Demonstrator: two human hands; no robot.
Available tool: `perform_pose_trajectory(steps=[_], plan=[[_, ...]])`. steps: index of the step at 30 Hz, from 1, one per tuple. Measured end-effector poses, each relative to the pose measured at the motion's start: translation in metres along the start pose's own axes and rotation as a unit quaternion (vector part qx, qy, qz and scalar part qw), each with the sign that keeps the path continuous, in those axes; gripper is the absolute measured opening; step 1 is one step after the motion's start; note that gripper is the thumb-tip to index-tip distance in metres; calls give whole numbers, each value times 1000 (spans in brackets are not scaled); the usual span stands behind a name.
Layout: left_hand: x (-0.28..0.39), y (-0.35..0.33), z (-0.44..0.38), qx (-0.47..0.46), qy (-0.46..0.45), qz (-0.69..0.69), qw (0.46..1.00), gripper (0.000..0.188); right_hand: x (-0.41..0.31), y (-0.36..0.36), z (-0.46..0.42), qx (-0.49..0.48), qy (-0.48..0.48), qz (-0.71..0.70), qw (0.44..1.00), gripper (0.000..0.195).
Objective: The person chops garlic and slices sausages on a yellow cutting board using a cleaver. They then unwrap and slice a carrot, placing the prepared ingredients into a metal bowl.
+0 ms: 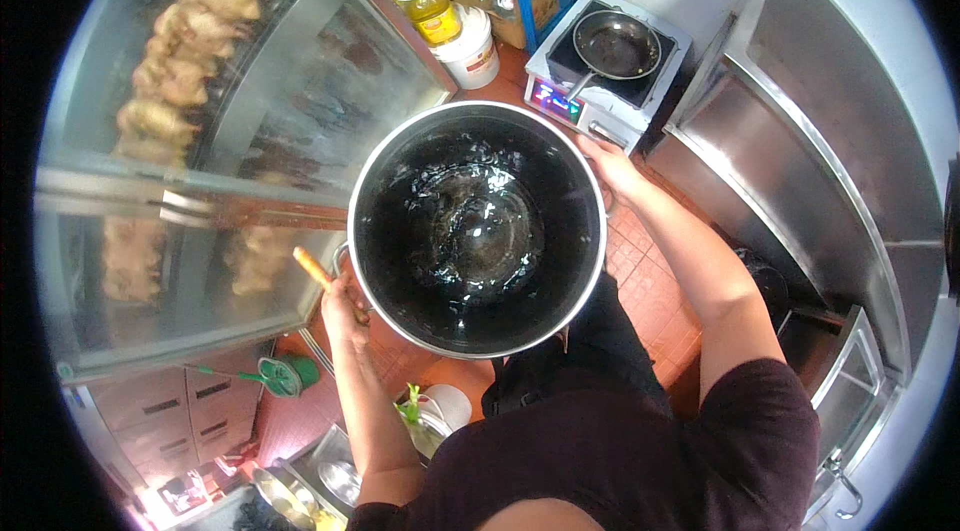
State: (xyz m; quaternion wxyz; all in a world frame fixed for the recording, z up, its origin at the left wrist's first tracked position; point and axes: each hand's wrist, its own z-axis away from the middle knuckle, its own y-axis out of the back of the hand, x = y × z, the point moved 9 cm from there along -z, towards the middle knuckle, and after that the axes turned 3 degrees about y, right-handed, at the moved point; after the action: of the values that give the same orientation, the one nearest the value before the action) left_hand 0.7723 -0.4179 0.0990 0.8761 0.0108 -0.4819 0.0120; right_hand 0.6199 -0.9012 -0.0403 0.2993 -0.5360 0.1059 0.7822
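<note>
A large deep pot (pixel 382 156) with a bright metal rim is held up in front of my body. Its dark interior contains clear, rippling liquid (pixel 480 231). My left hand (pixel 346 312) grips the pot's left side handle, with a short orange-brown stick (pixel 313 268) also held in it and sticking out past the fingers. What the stick's other end is like, I cannot tell. On the opposite side, my right hand (pixel 609 169) clasps the pot near the right loop handle (pixel 609 202), its fingers partly hidden by the rim.
Left of me stands a glass-fronted cabinet (pixel 315 103) with poultry carcasses (pixel 165 73) hanging inside. Ahead, a frying pan (pixel 616 43) sits on a lit-up cooker (pixel 559 107), near a white bucket (pixel 480 70) bearing an oil bottle (pixel 433 15). Stainless steel units (pixel 757 148) line the right.
</note>
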Motion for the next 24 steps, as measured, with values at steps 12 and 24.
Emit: perform_pose_trajectory(steps=[12, 24], plan=[[8, -112, -165, 100, 88, -16, 991, 24, -54, -60, -294, -64, -50, 193, 978, 62], [-39, -359, -420, -24, 121, -86, 989, 21, -54, 122, -455, 151, -36, 175, 972, 57]])
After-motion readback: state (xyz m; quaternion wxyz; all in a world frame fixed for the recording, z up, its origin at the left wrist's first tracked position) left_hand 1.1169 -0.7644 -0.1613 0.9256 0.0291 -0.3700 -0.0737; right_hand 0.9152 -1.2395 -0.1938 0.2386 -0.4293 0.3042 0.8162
